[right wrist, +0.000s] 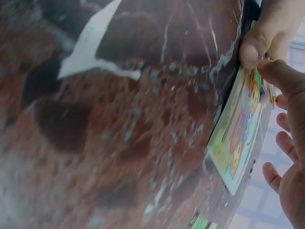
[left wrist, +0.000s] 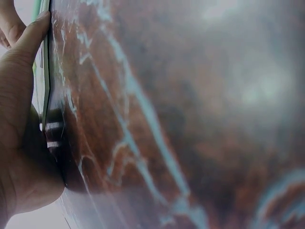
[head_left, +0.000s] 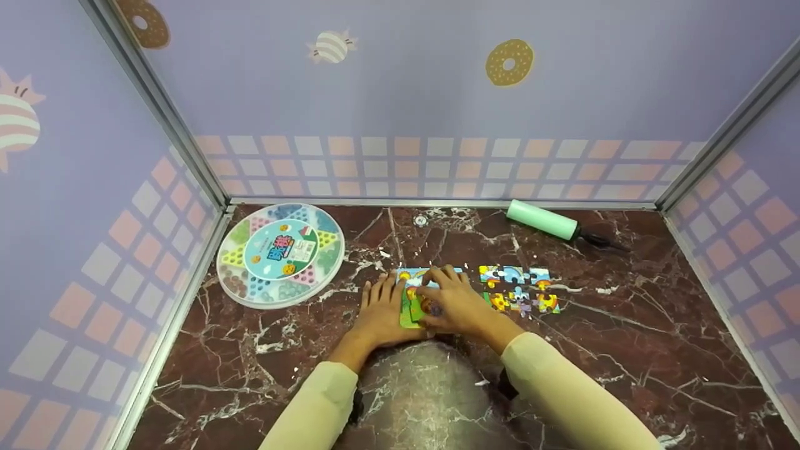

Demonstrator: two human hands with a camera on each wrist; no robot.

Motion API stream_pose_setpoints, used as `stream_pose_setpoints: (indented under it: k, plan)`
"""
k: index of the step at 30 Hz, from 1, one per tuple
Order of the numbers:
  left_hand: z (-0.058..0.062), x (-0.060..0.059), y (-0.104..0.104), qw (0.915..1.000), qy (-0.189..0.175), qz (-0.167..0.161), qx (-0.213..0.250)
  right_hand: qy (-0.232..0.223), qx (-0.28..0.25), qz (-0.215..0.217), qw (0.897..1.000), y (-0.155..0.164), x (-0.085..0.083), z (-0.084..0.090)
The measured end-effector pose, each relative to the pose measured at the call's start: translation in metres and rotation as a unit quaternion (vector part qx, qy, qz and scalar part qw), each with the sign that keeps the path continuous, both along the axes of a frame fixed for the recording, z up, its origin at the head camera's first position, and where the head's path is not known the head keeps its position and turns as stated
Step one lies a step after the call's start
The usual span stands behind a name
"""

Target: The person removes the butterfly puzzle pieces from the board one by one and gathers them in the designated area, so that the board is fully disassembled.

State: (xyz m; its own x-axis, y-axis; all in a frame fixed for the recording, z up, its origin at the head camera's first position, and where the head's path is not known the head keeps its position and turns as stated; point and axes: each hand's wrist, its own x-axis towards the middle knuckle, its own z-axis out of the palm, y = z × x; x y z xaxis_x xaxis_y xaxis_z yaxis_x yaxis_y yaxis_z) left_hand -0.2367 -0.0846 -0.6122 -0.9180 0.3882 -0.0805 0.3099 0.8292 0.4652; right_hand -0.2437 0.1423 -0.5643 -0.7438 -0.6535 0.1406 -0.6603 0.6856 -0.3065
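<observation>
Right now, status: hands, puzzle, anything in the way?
Left hand flat against the colourful cardboard puzzle section. Right hand fingers pressing on top. Assembled puzzle block lies apart at right; nothing blocking.

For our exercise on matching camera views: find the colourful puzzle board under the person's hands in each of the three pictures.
Head view: the puzzle board lies at centre on the marble table, between the left hand and right hand.
Left wrist view: only its thin edge shows, far left, against the thumb.
Right wrist view: right side, the board seen nearly edge-on, fingertips on its top.
Shared landmark: the white-veined red marble.
</observation>
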Motion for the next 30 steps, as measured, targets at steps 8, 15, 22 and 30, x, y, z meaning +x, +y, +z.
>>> stream_pose_setpoints:
  k: [8, 15, 22, 30]
  plan:
    - [0.001, 0.001, 0.001, 0.9999, 0.009, 0.002, -0.008, 0.027, -0.015, -0.014, 0.999, 0.025, 0.000, -0.004]
    - [0.004, 0.002, 0.001, 0.9999, 0.011, -0.002, -0.010, 0.020, -0.024, -0.031, 0.999, 0.050, 0.004, -0.003]
    - [0.013, 0.007, 0.003, 0.9997, 0.013, 0.000, -0.021, 0.011, -0.036, -0.051, 0.998, 0.070, 0.011, -0.004]
    - [0.013, 0.006, 0.004, 0.9995, 0.004, 0.003, -0.032, 0.009, -0.041, -0.074, 0.996, 0.093, 0.021, -0.011]
